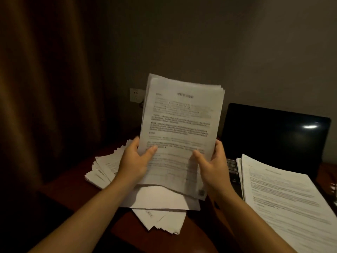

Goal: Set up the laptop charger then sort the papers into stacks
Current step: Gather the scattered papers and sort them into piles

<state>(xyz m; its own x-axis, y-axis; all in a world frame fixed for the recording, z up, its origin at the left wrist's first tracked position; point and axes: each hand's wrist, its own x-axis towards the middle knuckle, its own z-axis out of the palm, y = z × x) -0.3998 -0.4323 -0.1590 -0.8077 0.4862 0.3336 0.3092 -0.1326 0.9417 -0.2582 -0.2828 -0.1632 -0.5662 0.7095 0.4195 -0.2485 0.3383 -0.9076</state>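
I have both hands up in front of me, gripping a sheaf of papers (pixel 180 128) by its lower edges. The left hand (pixel 135 161) clamps the left edge, thumb across the printed front. The right hand (pixel 213 167) clamps the right edge the same way. The sheaf stands nearly upright between them, lifted off the counter (pixel 124 232). Below it lies a loose pile of sheets (pixel 164 203), fanned and untidy, with more spilling out to the left (pixel 104 167). To my right a neater stack (pixel 284 198) lies partly over the keyboard of the open laptop (pixel 273 132), whose screen is dark. A wall socket (pixel 135 94) shows behind the sheaf's top left corner.
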